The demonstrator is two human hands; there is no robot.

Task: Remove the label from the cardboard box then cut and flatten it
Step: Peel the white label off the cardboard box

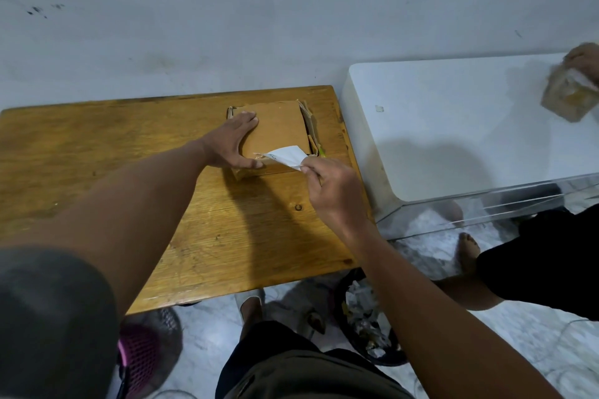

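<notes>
Here, a brown, squarish cardboard box [275, 129] sits on the far right part of a honey-coloured wooden table [97, 146], close to the wall. The left hand [233, 142] lies flat on the box's top, fingers [249, 116] spread and thumb along the near edge, pressing down without gripping. The right hand [334, 191] pinches a white paper label [287, 155] between thumb and fingertips; the label is lifted at the box's near right corner, its left end still stuck to the cardboard. Beside the table stands a white table [453, 126], where another person's hand [583, 65] holds a blurred object.
</notes>
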